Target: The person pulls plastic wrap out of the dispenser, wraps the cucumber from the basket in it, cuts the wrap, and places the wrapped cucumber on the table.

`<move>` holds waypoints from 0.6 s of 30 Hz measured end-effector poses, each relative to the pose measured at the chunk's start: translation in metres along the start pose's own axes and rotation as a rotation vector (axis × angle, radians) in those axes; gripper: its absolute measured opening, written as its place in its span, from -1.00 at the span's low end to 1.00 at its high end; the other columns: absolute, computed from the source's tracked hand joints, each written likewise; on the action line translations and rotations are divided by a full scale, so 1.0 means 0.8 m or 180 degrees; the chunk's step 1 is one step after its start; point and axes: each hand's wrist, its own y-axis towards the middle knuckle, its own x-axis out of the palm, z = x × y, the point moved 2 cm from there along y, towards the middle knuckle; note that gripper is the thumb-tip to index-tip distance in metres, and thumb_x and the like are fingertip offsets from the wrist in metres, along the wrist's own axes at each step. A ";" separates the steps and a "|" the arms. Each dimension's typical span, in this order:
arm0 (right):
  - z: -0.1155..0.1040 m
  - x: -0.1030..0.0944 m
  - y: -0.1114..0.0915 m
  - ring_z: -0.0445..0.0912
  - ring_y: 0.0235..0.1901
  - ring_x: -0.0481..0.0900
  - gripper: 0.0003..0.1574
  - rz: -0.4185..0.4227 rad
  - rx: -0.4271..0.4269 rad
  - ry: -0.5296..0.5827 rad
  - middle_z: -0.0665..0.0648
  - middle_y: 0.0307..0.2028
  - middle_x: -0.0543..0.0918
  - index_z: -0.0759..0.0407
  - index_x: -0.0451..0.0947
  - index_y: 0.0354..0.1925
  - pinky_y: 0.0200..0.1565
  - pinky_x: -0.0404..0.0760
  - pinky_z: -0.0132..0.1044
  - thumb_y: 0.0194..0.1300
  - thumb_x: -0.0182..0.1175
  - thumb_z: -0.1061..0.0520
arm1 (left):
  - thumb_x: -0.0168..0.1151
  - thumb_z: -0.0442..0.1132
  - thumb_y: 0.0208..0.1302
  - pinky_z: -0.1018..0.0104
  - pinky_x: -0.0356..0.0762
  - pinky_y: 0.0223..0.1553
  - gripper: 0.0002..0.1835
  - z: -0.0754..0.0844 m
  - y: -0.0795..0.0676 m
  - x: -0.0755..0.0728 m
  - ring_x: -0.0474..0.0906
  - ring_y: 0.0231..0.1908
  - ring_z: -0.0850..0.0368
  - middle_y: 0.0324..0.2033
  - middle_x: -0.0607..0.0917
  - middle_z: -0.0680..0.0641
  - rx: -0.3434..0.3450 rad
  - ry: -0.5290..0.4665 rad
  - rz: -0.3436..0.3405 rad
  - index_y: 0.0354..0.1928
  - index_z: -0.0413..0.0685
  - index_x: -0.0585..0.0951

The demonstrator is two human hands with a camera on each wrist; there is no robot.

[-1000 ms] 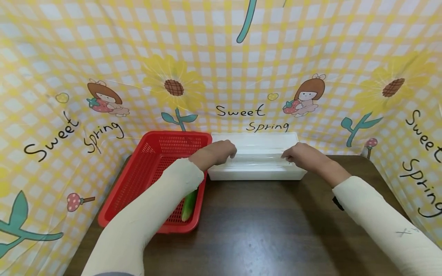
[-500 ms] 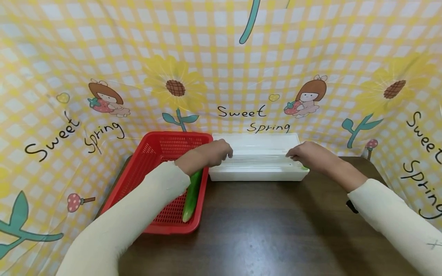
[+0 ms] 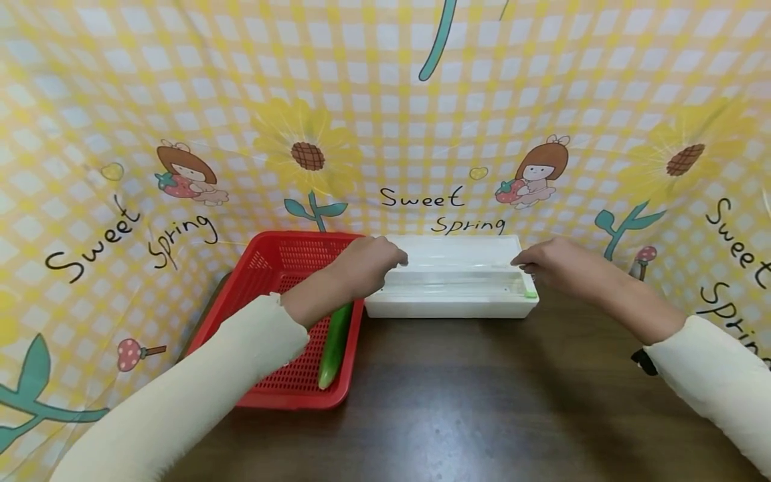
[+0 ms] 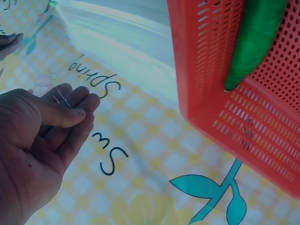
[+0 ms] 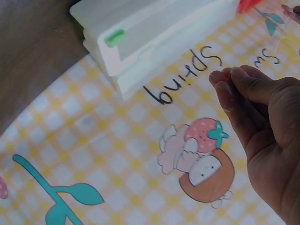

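A long white cling film dispenser (image 3: 448, 308) lies against the back cloth, its lid raised and a green slider (image 3: 530, 294) at its right end. Above its left end my left hand (image 3: 370, 266) has thumb and fingertips pinched together. My right hand (image 3: 557, 269) pinches in the same way by the right end. Clear cling film (image 3: 452, 267) appears faintly as a sheen between the two hands. Shiny streaks show at the fingers in the left wrist view; the film's full outline is hard to make out.
To the left of the dispenser, close beside it, stands a red perforated basket (image 3: 292, 402). One green cucumber (image 3: 334, 348) lies along its right side. Brown table (image 3: 458, 395) extends in front. A yellow checked cloth (image 3: 415, 127) hangs behind and at both sides.
My hands have drawn a little apart and upward, the right one shifting more to the right. The green slider has come into view. Basket, cucumber and dispenser stay in place.
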 end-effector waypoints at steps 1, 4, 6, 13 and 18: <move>-0.002 -0.003 -0.002 -0.05 -0.27 0.72 -0.73 0.0003 0.0024 -0.0037 0.12 -0.26 0.76 0.22 0.69 -0.16 -0.25 0.66 -0.17 0.14 0.28 0.38 | 0.18 -0.52 0.15 0.20 0.65 -0.17 -0.56 0.002 -0.002 -0.002 0.68 -0.12 0.08 -0.07 0.74 0.01 0.0004 0.0044 0.0039 0.03 0.03 0.68; -0.008 -0.012 -0.008 -0.07 -0.28 0.72 -0.74 0.0031 0.0078 -0.0097 0.11 -0.26 0.76 0.21 0.70 -0.16 -0.26 0.66 -0.19 0.14 0.29 0.36 | 0.13 -0.56 0.12 0.20 0.65 -0.28 -0.51 0.008 -0.008 -0.009 0.68 -0.12 0.09 -0.08 0.74 0.05 0.0014 0.0166 0.0184 0.03 0.07 0.68; -0.012 -0.019 -0.011 -0.07 -0.27 0.72 -0.74 0.0070 0.0116 -0.0124 0.10 -0.25 0.76 0.20 0.70 -0.15 -0.25 0.66 -0.18 0.15 0.28 0.35 | 0.10 -0.57 0.11 0.20 0.64 -0.36 -0.49 0.010 -0.012 -0.015 0.68 -0.14 0.09 -0.09 0.74 0.06 0.0023 0.0224 0.0315 0.02 0.08 0.69; -0.027 -0.039 -0.026 -0.06 -0.29 0.74 -0.75 0.0337 0.0001 -0.0213 0.10 -0.26 0.77 0.17 0.71 -0.17 -0.29 0.67 -0.19 0.13 0.31 0.33 | 0.10 -0.59 0.17 0.19 0.63 -0.11 -0.50 0.020 -0.029 -0.035 0.66 -0.04 0.07 -0.05 0.72 0.01 0.0089 0.0012 0.0617 0.08 0.02 0.65; -0.033 -0.048 -0.037 -0.12 -0.41 0.73 -0.70 0.0630 -0.0250 -0.0365 0.05 -0.32 0.77 0.13 0.72 -0.20 -0.42 0.65 -0.26 0.03 0.36 0.35 | 0.15 -0.58 0.17 0.13 0.59 -0.02 -0.56 0.028 -0.039 -0.042 0.66 -0.05 0.03 -0.10 0.74 -0.07 0.0293 -0.0057 0.0813 0.06 -0.09 0.65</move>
